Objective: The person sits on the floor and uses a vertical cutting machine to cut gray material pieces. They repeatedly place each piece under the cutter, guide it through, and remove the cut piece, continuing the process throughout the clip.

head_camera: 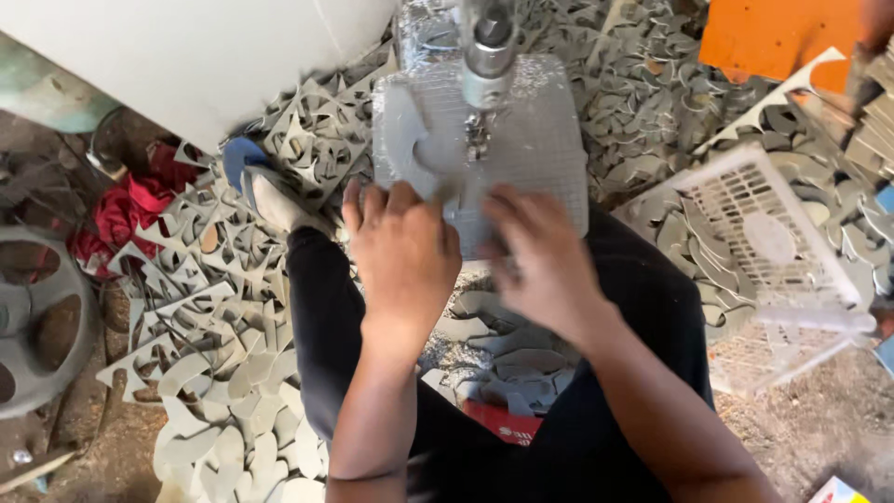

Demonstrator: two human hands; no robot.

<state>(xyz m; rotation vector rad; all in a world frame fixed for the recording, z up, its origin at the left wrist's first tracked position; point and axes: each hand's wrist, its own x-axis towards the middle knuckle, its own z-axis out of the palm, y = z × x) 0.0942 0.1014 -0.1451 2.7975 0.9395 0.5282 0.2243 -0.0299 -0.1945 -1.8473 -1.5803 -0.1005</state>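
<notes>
Both hands lay flat, fingers down, on a grey sheet point(424, 149) spread over the small work plate point(540, 140). Left hand point(402, 250) pressed the sheet's near edge; right hand point(540, 256), blurred, pressed just beside it, the two hands slightly apart. The machine's shaft point(486, 56) stood just beyond the fingertips, tip on the sheet. Grey offcuts point(214, 373) lay piled left of the left arm; a white basket point(773, 242) sat right of the right hand.

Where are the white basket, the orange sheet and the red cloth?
White basket point(745, 200), head view, on its slatted wall.
Orange sheet point(778, 37), head view, on its flat face.
Red cloth point(126, 214), head view, on its crumpled middle.
</notes>
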